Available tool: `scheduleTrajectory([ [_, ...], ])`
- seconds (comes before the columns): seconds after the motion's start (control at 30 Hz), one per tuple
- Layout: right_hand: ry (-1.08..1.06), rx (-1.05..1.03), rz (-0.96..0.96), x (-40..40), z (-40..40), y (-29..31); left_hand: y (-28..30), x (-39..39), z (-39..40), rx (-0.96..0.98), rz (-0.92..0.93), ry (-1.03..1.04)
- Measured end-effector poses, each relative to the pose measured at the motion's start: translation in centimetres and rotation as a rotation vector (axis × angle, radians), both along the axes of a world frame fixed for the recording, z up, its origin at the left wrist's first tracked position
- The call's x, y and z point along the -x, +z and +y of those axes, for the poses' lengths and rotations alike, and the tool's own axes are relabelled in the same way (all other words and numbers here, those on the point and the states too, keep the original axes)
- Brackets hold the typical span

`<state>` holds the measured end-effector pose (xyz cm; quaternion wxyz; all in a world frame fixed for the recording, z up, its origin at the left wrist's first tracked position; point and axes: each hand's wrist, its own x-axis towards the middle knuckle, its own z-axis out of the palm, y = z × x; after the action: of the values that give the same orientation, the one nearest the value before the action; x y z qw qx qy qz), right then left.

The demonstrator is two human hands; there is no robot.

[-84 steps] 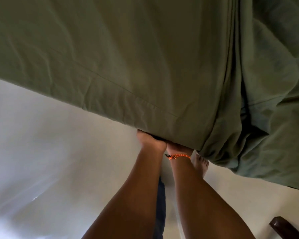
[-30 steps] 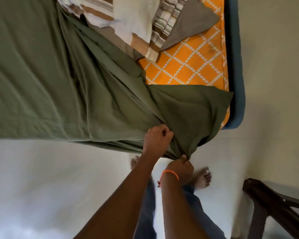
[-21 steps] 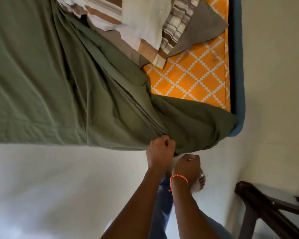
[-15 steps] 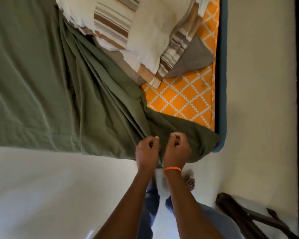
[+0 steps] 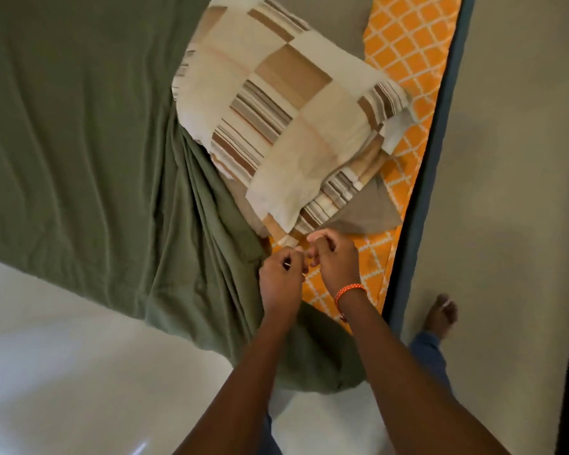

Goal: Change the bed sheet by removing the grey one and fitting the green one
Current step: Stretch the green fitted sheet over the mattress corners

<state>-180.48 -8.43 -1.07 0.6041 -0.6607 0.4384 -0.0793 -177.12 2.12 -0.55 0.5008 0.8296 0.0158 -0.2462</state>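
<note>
Both hands sit curled together at centre frame, the left hand (image 5: 278, 280) apparently pinching the green sheet (image 5: 79, 142) at its bunched edge, the right hand (image 5: 334, 257) just beside it over bare orange mattress (image 5: 408, 60) stretching toward the upper right.

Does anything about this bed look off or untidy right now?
Yes. The green sheet is bunched into folds near the corner instead of covering it, leaving the orange patterned mattress bare there. A striped pillow lies askew across both.

Pillow (image 5: 286, 126) on mattress (image 5: 404, 60)
</note>
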Motion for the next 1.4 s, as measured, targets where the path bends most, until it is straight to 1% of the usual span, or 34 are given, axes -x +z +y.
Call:
scheduleTrajectory([
  [0.07,0.057,-0.029,0.020,0.8,-3.8,-0.6,-0.3,1.4,-3.8,-0.015,0.038,0.086],
  [0.13,0.149,-0.039,0.056,1.7,-8.2,-1.5,-0.2,3.6,-8.5,0.010,0.083,0.177],
  [0.2,0.223,-0.028,0.081,2.5,-12.7,-2.1,-0.1,5.4,-13.4,0.042,0.114,0.222],
  [0.3,0.311,-0.074,0.087,3.0,-19.5,-1.8,0.1,7.4,-21.0,0.046,0.136,0.317],
  [0.37,0.329,-0.077,0.091,3.3,-23.9,-1.0,0.5,8.0,-25.7,0.052,0.146,0.370],
  [0.47,0.322,-0.040,0.081,3.2,-29.9,0.6,2.1,7.8,-31.9,0.087,0.114,0.383],
  [0.6,0.352,-0.064,0.065,1.3,-35.4,3.5,4.8,5.4,-38.0,0.118,0.083,0.429],
  [0.7,0.404,-0.065,0.042,-0.8,-38.5,5.4,6.0,3.2,-41.0,0.121,0.064,0.459],
  [0.9,0.590,-0.003,0.078,-5.3,-44.4,7.6,7.6,-0.5,-46.2,0.149,0.049,0.512],
  [1.07,0.717,0.023,0.114,-10.5,-49.7,5.9,6.8,-4.6,-51.3,0.150,0.083,0.596],
  [1.13,0.784,0.031,0.151,-13.3,-52.2,4.3,5.4,-6.8,-53.7,0.146,0.108,0.621],
  [1.27,0.825,0.032,0.203,-19.5,-57.2,1.4,1.8,-13.6,-58.0,0.105,0.139,0.665],
  [1.4,1.010,0.048,0.331,-23.0,-62.7,0.6,0.4,-18.2,-62.4,0.074,0.223,0.795],
])
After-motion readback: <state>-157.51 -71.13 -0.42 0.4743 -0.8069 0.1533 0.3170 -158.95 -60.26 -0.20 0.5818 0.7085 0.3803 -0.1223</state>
